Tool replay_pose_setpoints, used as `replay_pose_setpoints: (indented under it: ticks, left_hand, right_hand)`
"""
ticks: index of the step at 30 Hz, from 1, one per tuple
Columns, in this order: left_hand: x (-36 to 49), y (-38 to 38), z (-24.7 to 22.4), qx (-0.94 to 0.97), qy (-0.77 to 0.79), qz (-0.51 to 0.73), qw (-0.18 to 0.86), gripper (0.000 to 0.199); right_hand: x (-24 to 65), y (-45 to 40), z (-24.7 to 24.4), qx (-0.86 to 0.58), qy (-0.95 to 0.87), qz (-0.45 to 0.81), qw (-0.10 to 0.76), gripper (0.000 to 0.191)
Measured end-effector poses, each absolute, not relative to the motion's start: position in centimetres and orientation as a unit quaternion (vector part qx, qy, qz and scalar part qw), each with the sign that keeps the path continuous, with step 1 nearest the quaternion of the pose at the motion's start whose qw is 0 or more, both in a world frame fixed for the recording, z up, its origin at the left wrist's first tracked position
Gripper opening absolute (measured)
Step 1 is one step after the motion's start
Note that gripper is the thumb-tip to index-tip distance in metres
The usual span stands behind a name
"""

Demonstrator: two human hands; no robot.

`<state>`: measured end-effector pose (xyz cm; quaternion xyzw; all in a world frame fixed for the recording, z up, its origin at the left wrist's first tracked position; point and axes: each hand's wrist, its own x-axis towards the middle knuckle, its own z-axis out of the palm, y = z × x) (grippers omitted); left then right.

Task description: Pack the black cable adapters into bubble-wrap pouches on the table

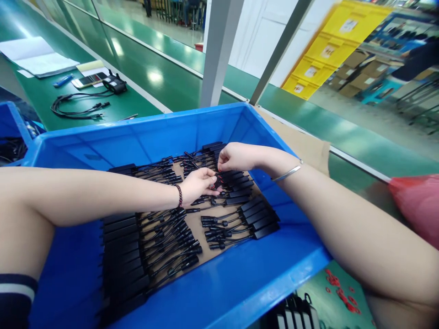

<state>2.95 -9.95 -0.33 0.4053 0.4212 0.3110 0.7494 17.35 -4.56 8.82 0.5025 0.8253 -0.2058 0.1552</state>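
Note:
My left hand (199,187) reaches into the blue bin (219,292), its thumb and fingers closed around a black cable connector (218,182) with small red bits showing beside it. Just above and to the right, my right hand (236,157) is closed in a pinch. A speck of red shows at its fingertips, too small to name. Under both hands, rows of flat black boxes with short cables (259,217) lie on a brown cardboard sheet (194,221). More such boxes (120,246) line the left side, their connectors pointing to the middle.
Red rings (343,292) lie scattered on the green table at lower right, near black-and-white parts (297,315). A notebook (37,57), a phone (89,80) and a coiled black cable (68,105) rest beyond the bin. A grey post (221,50) stands behind it.

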Motion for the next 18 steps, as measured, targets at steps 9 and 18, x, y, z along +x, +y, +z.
replay_pose_setpoints:
  ticks: [9,18]
  left_hand:
    - [3.0,-9.6,-0.5,0.402,0.421,0.315,0.749,0.010]
    - [2.9,-9.4,-0.6,0.378,0.428,0.330,0.751,0.009]
  right_hand:
    - [17.0,-4.4,8.0,0.485,0.840,-0.196,0.144,0.019]
    - [16.1,-5.1,8.2,0.496,0.836,-0.161,0.173,0.023]
